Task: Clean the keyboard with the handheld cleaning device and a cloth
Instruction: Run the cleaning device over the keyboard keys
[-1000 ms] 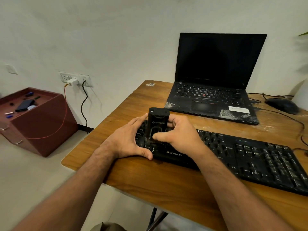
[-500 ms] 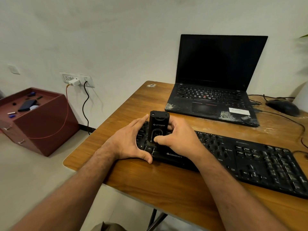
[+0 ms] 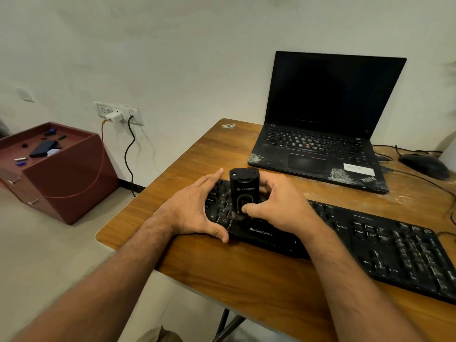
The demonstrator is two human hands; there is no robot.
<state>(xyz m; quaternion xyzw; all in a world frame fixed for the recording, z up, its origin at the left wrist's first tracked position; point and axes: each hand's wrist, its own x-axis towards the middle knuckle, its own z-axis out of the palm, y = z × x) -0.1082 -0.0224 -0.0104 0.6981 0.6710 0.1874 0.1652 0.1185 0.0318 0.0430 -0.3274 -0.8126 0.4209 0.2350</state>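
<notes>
the right hand [image 3: 276, 206] is wrapped round the device [image 3: 244, 191], thumb on its front, holding it upright on the left end of the keyboard [image 3: 370, 243]; just left of it the left hand [image 3: 195, 211] lies spread and flat, bracing that end. as a guess, a slack brace could let the keyboard skid on the table [image 3: 246, 280], or a tilted device could catch a keycap; no cloth shows near either hand. counted: one device, one keyboard, one laptop [image 3: 320, 134], one mouse [image 3: 424, 165], two hands.

Open laptop [image 3: 320, 134], mouse [image 3: 424, 165] on table [image 3: 246, 280].
</notes>
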